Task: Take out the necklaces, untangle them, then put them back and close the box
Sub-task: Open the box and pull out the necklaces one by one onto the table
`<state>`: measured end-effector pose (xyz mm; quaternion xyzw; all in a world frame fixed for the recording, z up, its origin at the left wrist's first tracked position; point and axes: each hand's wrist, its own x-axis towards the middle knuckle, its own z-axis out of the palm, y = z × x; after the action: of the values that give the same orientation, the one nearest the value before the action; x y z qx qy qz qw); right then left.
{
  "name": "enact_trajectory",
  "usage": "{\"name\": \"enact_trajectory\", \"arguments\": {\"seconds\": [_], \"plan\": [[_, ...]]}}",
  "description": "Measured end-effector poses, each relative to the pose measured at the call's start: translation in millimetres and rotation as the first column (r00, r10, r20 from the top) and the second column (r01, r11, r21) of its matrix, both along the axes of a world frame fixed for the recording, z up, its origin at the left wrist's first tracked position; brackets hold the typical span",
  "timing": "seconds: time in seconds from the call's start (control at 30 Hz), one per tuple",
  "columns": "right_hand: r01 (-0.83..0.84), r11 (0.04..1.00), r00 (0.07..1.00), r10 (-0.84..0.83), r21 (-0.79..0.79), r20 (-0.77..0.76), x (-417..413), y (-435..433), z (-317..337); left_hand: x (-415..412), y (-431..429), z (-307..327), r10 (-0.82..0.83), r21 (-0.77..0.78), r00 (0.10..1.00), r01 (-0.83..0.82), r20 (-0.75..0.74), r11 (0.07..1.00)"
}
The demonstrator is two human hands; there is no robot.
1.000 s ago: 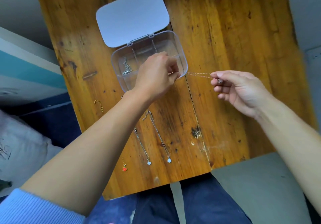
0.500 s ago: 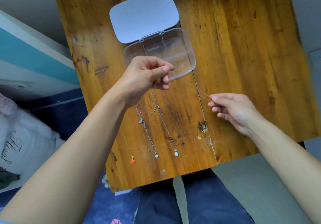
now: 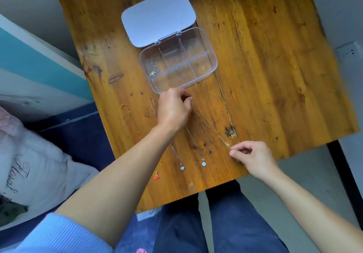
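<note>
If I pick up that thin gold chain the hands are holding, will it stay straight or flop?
Probably flop. The gold chain looks straight only because the left hand and right hand stretch it between them. It looks very thin, so likely light and apt to tangle.

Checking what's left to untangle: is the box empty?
No. One silver chain still lies in the left compartment of the open box; the others look empty.

The table (image 3: pixel 255 76) is orange-brown streaked wood with dark spots; the box (image 3: pixel 213 60) is clear, its lid (image 3: pixel 157 17) pale grey; one pendant (image 3: pixel 156 176) is red; the sleeve (image 3: pixel 59 237) light blue ribbed
</note>
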<state>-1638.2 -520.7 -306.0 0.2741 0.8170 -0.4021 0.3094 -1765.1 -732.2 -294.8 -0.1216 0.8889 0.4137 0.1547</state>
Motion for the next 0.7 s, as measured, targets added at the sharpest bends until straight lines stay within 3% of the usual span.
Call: {"name": "enact_trajectory", "arguments": {"seconds": [0.13,0.3,0.47,0.7], "plan": [[-0.003,0.999,1.000,0.002,0.051,0.006,15,-10,-2,-5,17,-17,-0.206,-0.186,0.976,0.190,-0.070,0.964],[-0.110,0.973,0.992,0.120,0.204,-0.037,19,-15,-4,-12,19,-30,-0.416,-0.376,0.905,0.355,-0.092,0.856],[-0.168,0.948,0.982,0.185,0.269,-0.041,14,-17,-5,-17,15,-34,-0.530,-0.416,0.840,0.442,-0.118,0.794],[-0.223,0.931,0.973,0.232,0.287,0.004,10,-15,-1,-9,11,-29,-0.553,-0.425,0.820,0.454,-0.145,0.783]]}}
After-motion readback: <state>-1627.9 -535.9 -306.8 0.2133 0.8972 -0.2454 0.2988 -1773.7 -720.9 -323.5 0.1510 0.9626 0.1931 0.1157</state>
